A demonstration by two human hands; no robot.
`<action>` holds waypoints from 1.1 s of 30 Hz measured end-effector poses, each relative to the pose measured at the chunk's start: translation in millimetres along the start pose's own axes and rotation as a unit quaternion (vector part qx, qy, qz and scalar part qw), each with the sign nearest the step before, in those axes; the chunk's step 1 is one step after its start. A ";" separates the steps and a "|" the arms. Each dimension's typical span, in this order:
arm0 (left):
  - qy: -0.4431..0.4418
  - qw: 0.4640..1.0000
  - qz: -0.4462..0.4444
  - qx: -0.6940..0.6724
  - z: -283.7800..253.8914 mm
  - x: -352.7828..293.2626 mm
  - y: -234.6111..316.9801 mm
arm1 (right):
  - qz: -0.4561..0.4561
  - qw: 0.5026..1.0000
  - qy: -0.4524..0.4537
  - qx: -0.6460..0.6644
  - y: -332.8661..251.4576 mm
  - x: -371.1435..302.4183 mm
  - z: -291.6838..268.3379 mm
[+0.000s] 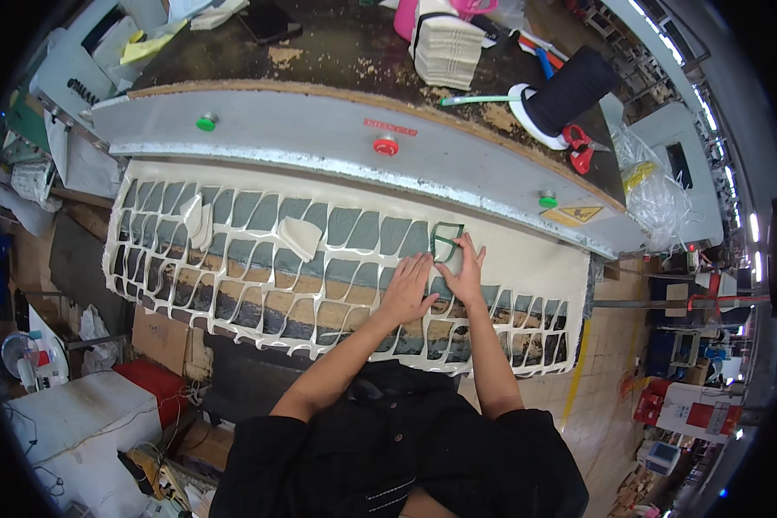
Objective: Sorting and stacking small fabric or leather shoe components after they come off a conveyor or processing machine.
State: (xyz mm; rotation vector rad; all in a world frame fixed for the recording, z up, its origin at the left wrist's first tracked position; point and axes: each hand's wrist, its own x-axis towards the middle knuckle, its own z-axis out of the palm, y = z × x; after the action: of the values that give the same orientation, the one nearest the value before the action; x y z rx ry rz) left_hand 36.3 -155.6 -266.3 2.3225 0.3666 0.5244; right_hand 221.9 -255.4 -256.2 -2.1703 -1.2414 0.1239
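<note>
Across the bed before me lies a wide cream sheet [527, 261] of material, much of it cut into a lattice of rounded, slanted holes. My right hand [466, 274] has its fingers closed on a small green-edged cutting die [434, 244], which stands on the uncut part near the lattice's edge. Flat on the lattice just left of the die rests my left hand [406, 292], fingers stretched out and its tips close to the die. Loose cream cut pieces [300, 237] lie on the lattice, with another small pile [199, 224] farther left.
A grey machine beam [293, 128] spans behind the sheet, bearing a red button [386, 147] and green buttons [547, 200]. On the worn top above are a black thread cone [570, 91], red-handled scissors [584, 148], a banded cream stack [447, 52] and a phone [269, 22].
</note>
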 end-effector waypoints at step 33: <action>0.074 0.992 -0.062 0.077 -100.8 -185.6 59.8 | 0.042 0.993 -0.064 -0.092 -131.3 -226.3 -62.2</action>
State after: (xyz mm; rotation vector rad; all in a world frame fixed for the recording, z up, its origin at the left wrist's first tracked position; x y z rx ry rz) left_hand -167.0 -212.9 -206.7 2.3959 0.6381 0.6265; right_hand 22.2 -419.7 -182.3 -2.4084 -1.2756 0.1934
